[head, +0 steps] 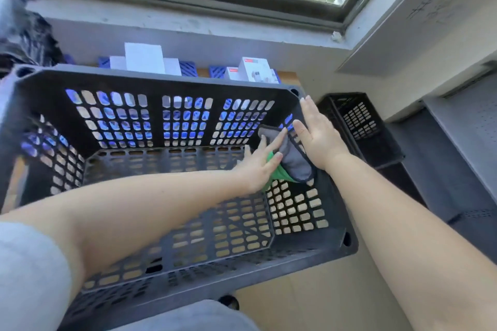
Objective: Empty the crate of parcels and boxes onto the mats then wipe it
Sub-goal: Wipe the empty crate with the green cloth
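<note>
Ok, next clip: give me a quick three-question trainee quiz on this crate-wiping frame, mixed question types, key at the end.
1. True or false: parcels are in the crate.
2. Which hand presses the cloth against the crate's inner wall? A) left hand B) right hand C) neither
3. Fill in: the white boxes stand beyond the crate on blue ____.

Key:
1. False: only the cloth and the left hand are inside.
2. A; the right hand lies flat on the crate's right wall, beside the cloth.
3. mats
</note>
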Action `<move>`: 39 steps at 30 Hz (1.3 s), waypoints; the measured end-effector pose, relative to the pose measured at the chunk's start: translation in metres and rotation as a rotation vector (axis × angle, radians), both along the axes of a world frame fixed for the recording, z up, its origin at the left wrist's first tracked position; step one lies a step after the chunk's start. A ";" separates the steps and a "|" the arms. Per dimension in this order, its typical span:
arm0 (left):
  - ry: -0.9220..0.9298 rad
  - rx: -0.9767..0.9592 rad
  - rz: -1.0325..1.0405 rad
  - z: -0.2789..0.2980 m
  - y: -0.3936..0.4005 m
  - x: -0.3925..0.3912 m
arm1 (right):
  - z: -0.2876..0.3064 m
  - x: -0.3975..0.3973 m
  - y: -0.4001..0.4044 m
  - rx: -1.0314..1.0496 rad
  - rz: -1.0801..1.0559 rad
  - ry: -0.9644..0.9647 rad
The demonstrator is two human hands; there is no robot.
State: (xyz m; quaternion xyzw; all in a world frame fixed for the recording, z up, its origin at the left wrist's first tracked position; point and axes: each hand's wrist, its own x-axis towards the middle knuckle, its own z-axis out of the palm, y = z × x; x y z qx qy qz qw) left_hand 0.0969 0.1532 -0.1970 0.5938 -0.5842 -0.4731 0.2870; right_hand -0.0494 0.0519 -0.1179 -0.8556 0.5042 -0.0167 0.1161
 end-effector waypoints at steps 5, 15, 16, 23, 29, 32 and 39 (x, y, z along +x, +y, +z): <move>-0.148 -0.045 0.114 0.042 -0.002 0.067 | 0.019 0.017 0.003 -0.052 0.017 0.292; -0.022 -0.086 0.365 0.114 0.018 0.120 | 0.024 0.095 0.055 0.076 0.259 -0.438; -0.011 -0.075 0.374 0.120 0.022 0.121 | 0.023 0.099 0.057 0.041 0.247 -0.485; 0.204 -0.026 0.633 0.138 0.059 0.123 | 0.072 0.100 0.066 0.546 0.079 -1.158; 0.062 -0.204 0.800 0.168 0.088 0.131 | 0.091 0.103 0.063 0.401 0.028 -1.065; -0.131 -0.266 0.807 0.188 0.101 0.139 | 0.101 0.101 0.059 0.399 0.045 -0.932; -0.629 -0.470 0.674 0.254 0.076 0.121 | 0.119 0.116 0.088 0.449 -0.422 -1.269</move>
